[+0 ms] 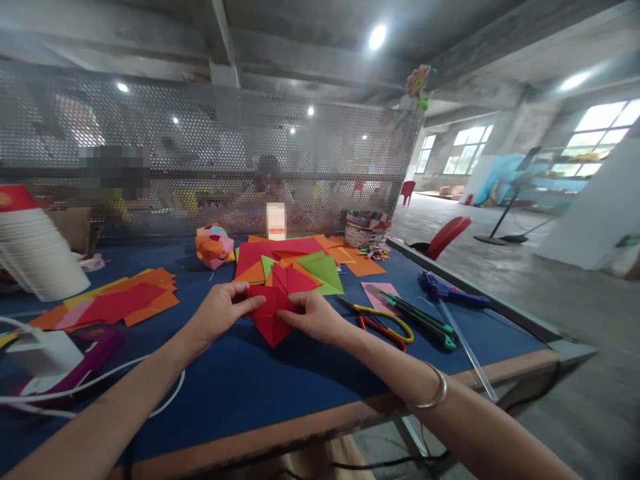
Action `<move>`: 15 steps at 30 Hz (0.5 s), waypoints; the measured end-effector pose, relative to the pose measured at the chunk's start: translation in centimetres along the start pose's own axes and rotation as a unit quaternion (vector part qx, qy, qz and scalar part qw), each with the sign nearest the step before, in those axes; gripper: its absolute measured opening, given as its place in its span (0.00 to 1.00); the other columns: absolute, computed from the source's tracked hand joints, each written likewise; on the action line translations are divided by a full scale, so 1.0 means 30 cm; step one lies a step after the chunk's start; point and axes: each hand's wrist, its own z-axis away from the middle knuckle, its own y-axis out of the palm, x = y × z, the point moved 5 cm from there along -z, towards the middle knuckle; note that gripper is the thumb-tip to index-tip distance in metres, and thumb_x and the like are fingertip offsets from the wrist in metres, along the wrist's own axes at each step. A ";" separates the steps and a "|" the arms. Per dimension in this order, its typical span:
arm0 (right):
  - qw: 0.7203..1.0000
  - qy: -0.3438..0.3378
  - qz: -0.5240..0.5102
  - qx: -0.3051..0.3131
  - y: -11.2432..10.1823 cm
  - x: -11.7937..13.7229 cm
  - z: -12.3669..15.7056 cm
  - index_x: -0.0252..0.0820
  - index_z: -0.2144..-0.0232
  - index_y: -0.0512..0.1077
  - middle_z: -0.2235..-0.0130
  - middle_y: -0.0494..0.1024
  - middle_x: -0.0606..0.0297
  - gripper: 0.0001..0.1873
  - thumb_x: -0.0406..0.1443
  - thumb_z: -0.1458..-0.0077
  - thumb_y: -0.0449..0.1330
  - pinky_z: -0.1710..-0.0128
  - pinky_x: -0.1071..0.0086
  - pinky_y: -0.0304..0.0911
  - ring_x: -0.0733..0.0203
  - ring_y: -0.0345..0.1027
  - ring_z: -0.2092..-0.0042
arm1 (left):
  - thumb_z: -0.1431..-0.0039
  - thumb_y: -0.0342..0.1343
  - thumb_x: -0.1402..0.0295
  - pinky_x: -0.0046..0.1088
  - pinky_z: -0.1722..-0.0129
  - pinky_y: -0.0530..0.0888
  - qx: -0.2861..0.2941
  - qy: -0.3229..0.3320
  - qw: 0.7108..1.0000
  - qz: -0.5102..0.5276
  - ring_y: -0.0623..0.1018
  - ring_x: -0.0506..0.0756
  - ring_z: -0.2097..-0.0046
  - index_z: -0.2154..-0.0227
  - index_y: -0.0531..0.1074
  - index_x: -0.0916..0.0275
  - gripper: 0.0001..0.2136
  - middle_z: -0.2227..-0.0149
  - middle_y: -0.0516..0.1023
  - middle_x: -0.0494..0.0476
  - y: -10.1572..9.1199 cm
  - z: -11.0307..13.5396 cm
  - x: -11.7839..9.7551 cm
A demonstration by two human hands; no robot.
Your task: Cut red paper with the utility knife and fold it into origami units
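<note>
A folded red paper piece (pixel 271 321) lies on the blue table top (pixel 250 380) in front of me. My left hand (pixel 223 311) pinches its left corner, fingers closed on the paper. My right hand (pixel 313 317) presses and grips its right side, fingers curled on the fold. A silver bangle sits on my right forearm. More red folded pieces (pixel 290 279) lie just behind the held one.
Stacks of orange, red and green paper squares (pixel 320 263) lie behind and at left (pixel 120 301). Scissors (pixel 385 320), green-handled tools (pixel 425 320) and a blue glue gun (pixel 450 292) lie at right. A paper ball (pixel 214 247), paper cups (pixel 30 247), a basket (pixel 367 228) and a perforated screen (pixel 225 160) are nearby.
</note>
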 end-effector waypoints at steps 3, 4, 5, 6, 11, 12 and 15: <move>1.000 0.006 -0.004 -0.016 -0.007 -0.009 -0.001 0.39 0.48 0.73 0.48 0.76 0.60 0.18 0.44 0.33 0.63 0.54 0.56 0.74 0.52 0.75 0.52 | 0.34 0.58 0.56 0.36 0.58 0.79 -0.036 -0.008 0.998 -0.044 0.79 0.53 0.57 0.51 0.72 0.63 0.17 0.54 0.77 0.57 -0.011 0.000 0.003; 1.000 0.008 -0.006 -0.024 -0.010 -0.013 -0.002 0.39 0.47 0.73 0.48 0.76 0.60 0.18 0.44 0.33 0.63 0.53 0.56 0.74 0.52 0.75 0.52 | 0.33 0.57 0.56 0.36 0.58 0.79 -0.057 -0.005 0.997 -0.057 0.79 0.53 0.58 0.52 0.72 0.63 0.16 0.55 0.77 0.56 -0.015 0.001 -0.001; 0.999 0.010 -0.008 -0.033 -0.013 -0.016 -0.002 0.39 0.47 0.73 0.47 0.76 0.60 0.18 0.44 0.33 0.63 0.53 0.56 0.74 0.52 0.75 0.51 | 0.33 0.57 0.56 0.36 0.58 0.79 -0.079 0.002 0.995 -0.069 0.78 0.53 0.58 0.52 0.72 0.63 0.16 0.55 0.77 0.56 -0.018 0.005 -0.009; 0.999 0.013 -0.010 -0.041 -0.017 -0.020 -0.002 0.39 0.47 0.73 0.47 0.76 0.60 0.19 0.44 0.33 0.63 0.53 0.55 0.74 0.51 0.75 0.51 | 0.33 0.57 0.56 0.35 0.58 0.79 -0.098 0.012 0.992 -0.081 0.78 0.53 0.58 0.52 0.72 0.63 0.16 0.56 0.77 0.56 -0.020 0.009 -0.020; 0.996 0.028 -0.023 -0.081 -0.038 -0.037 -0.009 0.39 0.47 0.73 0.48 0.76 0.60 0.18 0.44 0.33 0.63 0.53 0.56 0.74 0.52 0.75 0.51 | 0.34 0.58 0.57 0.35 0.59 0.78 -0.137 0.091 0.977 -0.139 0.77 0.53 0.58 0.53 0.72 0.63 0.15 0.54 0.76 0.56 -0.005 0.048 -0.097; 0.995 0.030 -0.025 -0.091 -0.042 -0.039 -0.010 0.39 0.47 0.73 0.47 0.76 0.60 0.18 0.44 0.33 0.62 0.53 0.56 0.74 0.52 0.75 0.51 | 0.33 0.57 0.57 0.34 0.59 0.77 -0.133 0.100 0.975 -0.147 0.77 0.52 0.58 0.53 0.72 0.63 0.15 0.55 0.75 0.56 -0.002 0.056 -0.108; 0.991 0.023 -0.030 -0.127 -0.055 -0.034 -0.008 0.39 0.46 0.72 0.47 0.76 0.59 0.18 0.43 0.33 0.62 0.54 0.56 0.74 0.53 0.75 0.52 | 0.32 0.55 0.55 0.30 0.65 0.76 -0.073 0.103 0.979 -0.158 0.75 0.49 0.66 0.53 0.72 0.63 0.16 0.62 0.75 0.52 0.021 0.070 -0.119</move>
